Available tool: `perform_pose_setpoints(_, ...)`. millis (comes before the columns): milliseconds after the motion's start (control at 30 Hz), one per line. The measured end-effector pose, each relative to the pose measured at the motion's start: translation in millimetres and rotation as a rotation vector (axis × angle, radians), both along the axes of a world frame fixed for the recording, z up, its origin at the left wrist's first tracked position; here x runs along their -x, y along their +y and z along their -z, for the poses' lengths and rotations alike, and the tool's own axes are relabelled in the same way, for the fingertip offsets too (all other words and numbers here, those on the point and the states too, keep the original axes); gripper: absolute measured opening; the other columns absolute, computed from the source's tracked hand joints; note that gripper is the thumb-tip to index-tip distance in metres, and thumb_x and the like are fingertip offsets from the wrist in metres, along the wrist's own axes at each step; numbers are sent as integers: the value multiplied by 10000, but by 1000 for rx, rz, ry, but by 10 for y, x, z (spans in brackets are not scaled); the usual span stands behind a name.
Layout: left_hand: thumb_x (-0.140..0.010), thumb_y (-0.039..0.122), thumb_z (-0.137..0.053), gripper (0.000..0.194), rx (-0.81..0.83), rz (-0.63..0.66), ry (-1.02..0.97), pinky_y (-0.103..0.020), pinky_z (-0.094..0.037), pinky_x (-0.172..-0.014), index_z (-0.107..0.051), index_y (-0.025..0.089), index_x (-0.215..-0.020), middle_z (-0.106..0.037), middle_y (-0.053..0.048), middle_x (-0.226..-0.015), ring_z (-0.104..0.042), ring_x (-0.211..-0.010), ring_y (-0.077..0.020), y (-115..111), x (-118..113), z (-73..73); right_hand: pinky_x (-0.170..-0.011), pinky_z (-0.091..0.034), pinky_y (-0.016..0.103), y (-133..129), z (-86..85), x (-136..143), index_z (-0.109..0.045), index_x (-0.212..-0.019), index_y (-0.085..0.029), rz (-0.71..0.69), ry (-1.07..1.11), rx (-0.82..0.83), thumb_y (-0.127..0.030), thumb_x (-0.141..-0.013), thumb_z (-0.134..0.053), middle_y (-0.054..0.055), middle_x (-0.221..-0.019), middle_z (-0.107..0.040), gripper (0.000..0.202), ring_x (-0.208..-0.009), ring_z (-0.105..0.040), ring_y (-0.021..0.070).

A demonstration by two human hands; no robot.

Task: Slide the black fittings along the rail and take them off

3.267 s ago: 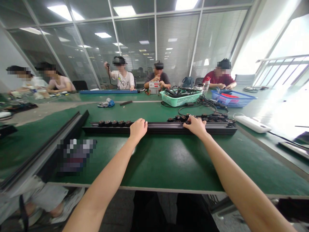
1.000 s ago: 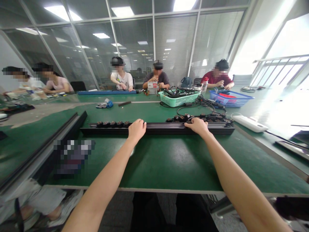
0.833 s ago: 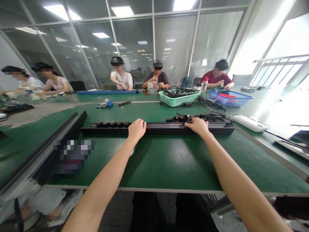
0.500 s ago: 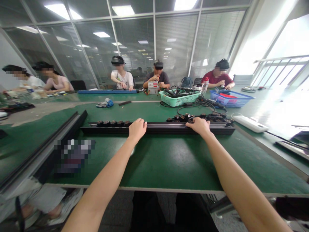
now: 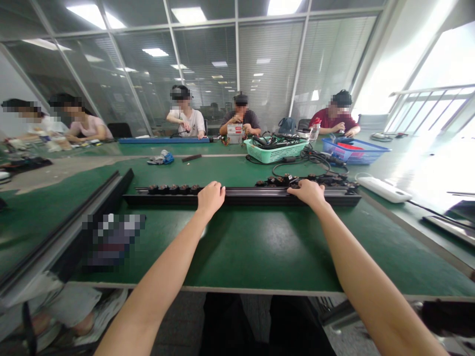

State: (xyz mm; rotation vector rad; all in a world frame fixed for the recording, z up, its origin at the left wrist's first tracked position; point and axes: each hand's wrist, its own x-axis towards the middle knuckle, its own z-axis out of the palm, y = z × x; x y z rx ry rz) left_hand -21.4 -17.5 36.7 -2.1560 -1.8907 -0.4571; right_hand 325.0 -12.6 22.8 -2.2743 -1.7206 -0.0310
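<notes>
A long black metal channel [image 5: 256,198] lies crosswise on the green table in front of me. My left hand [image 5: 211,197] is closed over it a little left of its middle. Toward its right part, my right hand [image 5: 307,192] grips the same channel, thumb pointing left along it. Several black sockets [image 5: 173,189] with coppery parts sit in a row at the channel's left part. More such black pieces [image 5: 276,181] are heaped behind its right half, partly hidden by my right hand.
A second long black channel [image 5: 74,232] slants along the left. Behind the work stand a green basket of cables [image 5: 276,154] and a blue basket [image 5: 356,154]. A white power strip [image 5: 386,190] lies at right, a blue-grey cloth [image 5: 161,157] farther back. Several people sit across the table.
My right hand has shifted very slightly to the right along the channel. My left hand and the channel look almost unmoved. Across the table, a person in white has raised one hand.
</notes>
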Motion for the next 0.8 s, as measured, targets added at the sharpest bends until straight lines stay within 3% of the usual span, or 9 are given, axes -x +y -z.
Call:
perform_pose_setpoints(400,-1088,370,-361,394,14,-6,-16,-337,-558,-858,-711,199,-1150,-703,-115,-1259,-701,-1076,-263,-5,-1,-3,-1006,-387,499,5,-3,-47,-756,-1059,-160,19,-24,16,-604,-887,-561,176,-1059,-762,515,-1093,-669,364)
perform_pose_setpoints(800,-1088,364,-366,383,-6,5,-9,-335,-559,-835,-709,201,-1137,-709,-105,-1254,-704,-1063,-263,17,12,21,-1030,-368,513,-3,-19,-138,-718,-1075,-142,-51,-77,72,-624,-914,-499,193,-1131,-745,554,-1138,-657,381)
